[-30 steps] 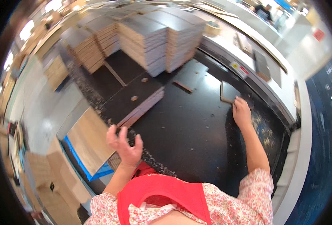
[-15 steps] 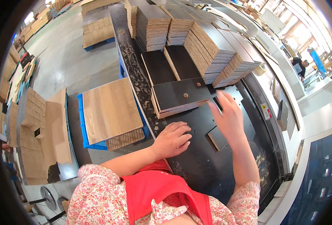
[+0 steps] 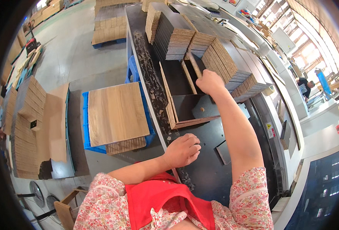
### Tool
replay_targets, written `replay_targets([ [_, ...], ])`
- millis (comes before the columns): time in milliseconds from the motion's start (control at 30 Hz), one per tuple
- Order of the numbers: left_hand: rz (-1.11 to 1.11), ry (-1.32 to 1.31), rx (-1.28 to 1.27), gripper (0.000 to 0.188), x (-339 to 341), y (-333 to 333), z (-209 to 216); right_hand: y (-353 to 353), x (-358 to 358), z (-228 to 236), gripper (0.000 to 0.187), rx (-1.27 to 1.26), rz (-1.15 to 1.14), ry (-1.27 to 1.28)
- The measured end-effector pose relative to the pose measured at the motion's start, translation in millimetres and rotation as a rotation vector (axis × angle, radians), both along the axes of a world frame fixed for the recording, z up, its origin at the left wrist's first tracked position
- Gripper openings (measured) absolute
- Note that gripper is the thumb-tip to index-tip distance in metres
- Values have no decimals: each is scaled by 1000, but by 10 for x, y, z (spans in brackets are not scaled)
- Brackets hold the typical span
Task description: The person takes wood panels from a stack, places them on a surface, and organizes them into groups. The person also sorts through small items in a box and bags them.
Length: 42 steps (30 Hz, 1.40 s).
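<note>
My right hand [image 3: 210, 82] reaches over the black table. Its fingers are closed round the near end of a chipboard panel [image 3: 194, 66], whose light brown edge is raised. Beneath and beside it are black-faced panels [image 3: 178, 78] with light edges. In front of them lies a short stack topped by a black panel [image 3: 188, 107] with a round hole. My left hand [image 3: 183, 150] is curled low over the table, near that stack's front corner; whether anything is inside its fingers is hidden. A small dark piece [image 3: 224, 152] with a chipboard edge lies to its right.
Tall stacks of black-faced chipboard [image 3: 173, 36] stand at the table's far end, with more stacks [image 3: 230, 63] to the right. Left of the table, wood-grain boards [image 3: 117, 113] sit on a blue pallet [image 3: 86, 126]. A white machine [image 3: 288, 126] borders the right side; another person [image 3: 304, 87] is beyond.
My right hand has moved forward and left, from above the holed panel to the panel behind it, and has closed on that one, raising its edge. My left hand's fingers have curled tighter.
</note>
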<state>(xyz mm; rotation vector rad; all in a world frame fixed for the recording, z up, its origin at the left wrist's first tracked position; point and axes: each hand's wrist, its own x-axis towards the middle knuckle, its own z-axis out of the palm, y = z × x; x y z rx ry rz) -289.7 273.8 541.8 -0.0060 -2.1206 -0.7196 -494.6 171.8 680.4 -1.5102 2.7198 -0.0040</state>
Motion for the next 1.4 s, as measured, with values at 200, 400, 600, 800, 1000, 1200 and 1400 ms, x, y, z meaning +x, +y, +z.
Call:
replay_targets([
  [200,-28,-6,18,19,-22,20,-21,260,-121,83,31,-505,91,142],
  [400,-70,-59,52,20,-37,-20,-2,996,-95,247,32,-1204,136,-829],
  [600,-66,-20,37,20,-97,-4,28,2271,143,114,31,-1457,-76,-1593],
  [800,-51,-126,-34,19,-103,23,60,3529,449,-179,37,-1560,-339,-1363],
  [1000,-292,-292,-226,42,-383,237,245,4734,534,-573,39,-1258,-769,-614],
  [1200,-395,-535,-363,62,-749,521,209,5191,299,-892,54,-932,-909,-546],
  [1400,-357,-548,-381,62,-742,464,181,6457,-370,-1081,57,-824,-1115,-126],
])
